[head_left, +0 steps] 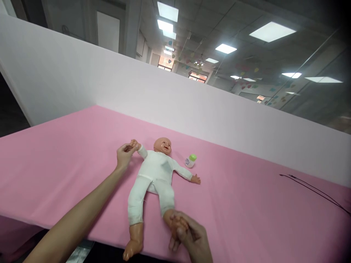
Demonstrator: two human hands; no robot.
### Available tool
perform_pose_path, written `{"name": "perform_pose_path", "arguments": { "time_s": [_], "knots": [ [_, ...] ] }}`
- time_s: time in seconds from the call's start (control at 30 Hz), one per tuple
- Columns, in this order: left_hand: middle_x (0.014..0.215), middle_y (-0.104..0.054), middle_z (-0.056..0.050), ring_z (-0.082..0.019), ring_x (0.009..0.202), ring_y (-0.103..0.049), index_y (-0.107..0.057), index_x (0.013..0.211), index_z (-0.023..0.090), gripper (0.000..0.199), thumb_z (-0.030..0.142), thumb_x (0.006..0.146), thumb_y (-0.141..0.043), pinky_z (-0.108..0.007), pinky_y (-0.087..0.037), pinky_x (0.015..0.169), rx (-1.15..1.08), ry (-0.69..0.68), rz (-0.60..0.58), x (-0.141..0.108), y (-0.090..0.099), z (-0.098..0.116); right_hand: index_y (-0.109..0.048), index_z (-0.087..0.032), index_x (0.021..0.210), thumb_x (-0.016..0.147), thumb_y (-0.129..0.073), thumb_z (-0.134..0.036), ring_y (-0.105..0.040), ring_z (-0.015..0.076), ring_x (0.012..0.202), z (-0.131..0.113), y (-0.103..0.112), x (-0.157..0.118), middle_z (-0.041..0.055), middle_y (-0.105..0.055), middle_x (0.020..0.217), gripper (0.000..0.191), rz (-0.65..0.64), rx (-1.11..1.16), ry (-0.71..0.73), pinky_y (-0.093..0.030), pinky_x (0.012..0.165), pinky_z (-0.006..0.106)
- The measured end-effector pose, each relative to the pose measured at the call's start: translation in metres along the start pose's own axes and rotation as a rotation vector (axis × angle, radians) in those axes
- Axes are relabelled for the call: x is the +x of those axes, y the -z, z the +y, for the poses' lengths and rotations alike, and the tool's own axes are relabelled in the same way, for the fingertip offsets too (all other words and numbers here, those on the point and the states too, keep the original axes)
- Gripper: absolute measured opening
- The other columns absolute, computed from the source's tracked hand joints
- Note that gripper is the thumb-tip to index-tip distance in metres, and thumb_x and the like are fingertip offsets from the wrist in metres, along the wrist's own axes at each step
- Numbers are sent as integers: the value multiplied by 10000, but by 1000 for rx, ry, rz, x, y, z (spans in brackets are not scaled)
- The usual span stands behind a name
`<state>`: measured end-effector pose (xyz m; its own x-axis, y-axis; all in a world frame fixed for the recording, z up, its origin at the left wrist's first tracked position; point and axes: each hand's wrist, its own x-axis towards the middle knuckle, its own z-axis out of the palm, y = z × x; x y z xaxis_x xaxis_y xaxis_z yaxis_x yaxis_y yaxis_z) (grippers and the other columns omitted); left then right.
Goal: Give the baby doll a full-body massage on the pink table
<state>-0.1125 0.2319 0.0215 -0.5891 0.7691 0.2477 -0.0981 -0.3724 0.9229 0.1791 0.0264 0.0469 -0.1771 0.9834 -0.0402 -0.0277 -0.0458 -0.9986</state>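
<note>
A baby doll [156,166] with a white cloth body lies on its back on the pink-covered table [236,204], head toward the far wall. My left hand [124,155] pinches the doll's hand on the left side of the view, and that arm is stretched outward. Around the doll's foot at the lower right, my right hand [192,235] is closed, the fingers wrapped over the toes. The doll's other arm rests on the cloth, and its other foot reaches the table's near edge. Beside its shoulder stands a small bottle [190,161] with a green cap.
A low white partition [170,98] runs along the back of the table. Thin black cables [312,190] lie at the right. Below the near edge, a shiny silvery object [80,252] shows in part.
</note>
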Motion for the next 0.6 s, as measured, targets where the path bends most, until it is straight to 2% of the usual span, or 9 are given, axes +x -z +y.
{"name": "perform_pose_path", "arguments": {
  "time_s": [0.13, 0.23, 0.3, 0.37, 0.43, 0.5, 0.6],
  "knots": [
    [830, -739, -55, -211, 765, -646, -774, 815, 227, 233, 403, 697, -871, -309, -464, 668, 171, -202, -339, -26, -12, 5, -737, -132, 1133, 837, -742, -556, -645, 208, 499, -43, -1, 55, 32, -666, 569, 517, 39, -94, 140, -561, 501, 320],
    [816, -759, -48, -211, 734, -660, -789, 814, 243, 200, 403, 715, -855, -308, -464, 656, 274, -254, -523, -38, -14, -3, -735, -121, 1073, 746, -796, -606, -627, 181, 459, -45, -15, 107, 12, -657, 594, 588, 47, -101, 129, -548, 454, 296],
    [839, -767, -46, -211, 742, -666, -790, 836, 248, 196, 403, 729, -845, -304, -457, 637, 282, -250, -550, -39, -15, -9, -728, -114, 1075, 680, -827, -625, -606, 157, 436, -38, -24, 130, 7, -664, 626, 653, 77, -81, 120, -522, 422, 273],
    [843, -762, -48, -211, 750, -663, -784, 839, 242, 215, 404, 718, -856, -298, -447, 615, 247, -218, -515, -36, -14, -13, -724, -113, 1093, 674, -833, -618, -603, 150, 437, -34, -25, 137, 17, -679, 664, 665, 88, -61, 107, -516, 421, 268],
    [821, -746, -47, -201, 743, -652, -764, 810, 228, 225, 403, 710, -864, -299, -454, 630, 171, -160, -405, -29, -14, -15, -727, -119, 1100, 711, -825, -593, -618, 161, 459, -35, -16, 126, 32, -695, 691, 621, 85, -40, 95, -531, 449, 281],
    [788, -717, -41, -185, 726, -630, -735, 770, 210, 240, 404, 708, -862, -302, -465, 658, 80, -87, -242, -20, -11, -15, -730, -125, 1118, 758, -808, -566, -632, 181, 489, -36, -1, 101, 41, -696, 669, 575, 86, -22, 88, -542, 481, 296],
    [698, -637, -14, -145, 629, -547, -689, 715, 186, 313, 449, 696, -858, -278, -421, 580, 10, 65, -10, -6, -4, -14, -732, -124, 1157, 806, -779, -545, -621, 203, 495, -25, 22, 50, 43, -669, 579, 550, 80, -10, 69, -542, 509, 317]
  ]
}}
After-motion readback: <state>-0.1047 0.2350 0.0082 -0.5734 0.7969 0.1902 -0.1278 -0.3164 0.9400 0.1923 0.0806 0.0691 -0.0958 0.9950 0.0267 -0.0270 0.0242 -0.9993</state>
